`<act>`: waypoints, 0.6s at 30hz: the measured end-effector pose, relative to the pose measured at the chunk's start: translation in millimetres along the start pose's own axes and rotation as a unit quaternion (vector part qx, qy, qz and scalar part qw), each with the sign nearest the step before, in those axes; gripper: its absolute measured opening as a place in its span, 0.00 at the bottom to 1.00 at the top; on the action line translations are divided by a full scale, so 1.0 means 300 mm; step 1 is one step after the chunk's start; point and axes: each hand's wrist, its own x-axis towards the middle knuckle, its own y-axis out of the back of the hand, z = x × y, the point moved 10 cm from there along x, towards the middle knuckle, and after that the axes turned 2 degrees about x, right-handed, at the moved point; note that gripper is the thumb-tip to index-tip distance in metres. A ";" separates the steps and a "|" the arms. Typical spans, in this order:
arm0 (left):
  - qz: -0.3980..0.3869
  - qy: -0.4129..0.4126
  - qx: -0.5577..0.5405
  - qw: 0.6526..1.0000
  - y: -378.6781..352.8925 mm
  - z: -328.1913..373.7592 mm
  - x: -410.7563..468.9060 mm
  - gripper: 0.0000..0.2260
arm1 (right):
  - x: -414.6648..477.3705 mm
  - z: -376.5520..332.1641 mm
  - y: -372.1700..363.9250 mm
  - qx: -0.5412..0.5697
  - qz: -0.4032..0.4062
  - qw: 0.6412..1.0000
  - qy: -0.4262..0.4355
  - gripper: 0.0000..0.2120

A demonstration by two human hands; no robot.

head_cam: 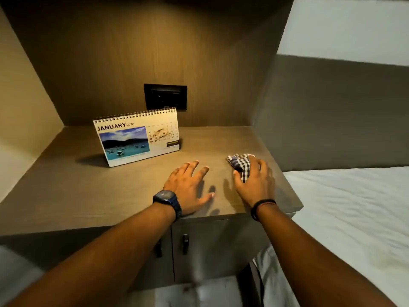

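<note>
2 forearms (106, 251) stretched forward, left hand (188, 187) flat, fingers spread on cabinet top (88, 191), right hand (254, 180) clutching checked cloth (240, 165)

Calendar (137, 138) upright on bench (66, 191) — main obstacle. Left of calendar: open bench strip up to side wall (26, 96). Behind calendar: back panel with socket plate (165, 97), close. Front-right of calendar: left hand (188, 185) flat, right hand (254, 180) on checked cloth (240, 165) — narrow gap between them.

Small blue-and-white checked fabric cloth (240, 166), crumpled into a loose bunch. It lies flat to the right of the standing January desk calendar (137, 138), apart from it, and is partly covered by the gripping right hand (254, 182).
</note>
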 end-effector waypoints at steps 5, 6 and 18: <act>-0.045 0.016 0.019 0.999 -0.103 -0.043 0.067 0.40 | 0.076 0.083 -0.125 -0.072 -0.078 0.993 -0.060 0.32; -0.058 0.011 0.020 0.998 -0.128 -0.044 0.066 0.40 | 0.082 0.094 -0.147 -0.087 -0.094 0.990 -0.067 0.32; 0.121 -0.021 0.005 0.992 0.276 -0.287 0.158 0.30 | 0.134 -0.221 -0.213 0.213 0.014 0.972 -0.101 0.09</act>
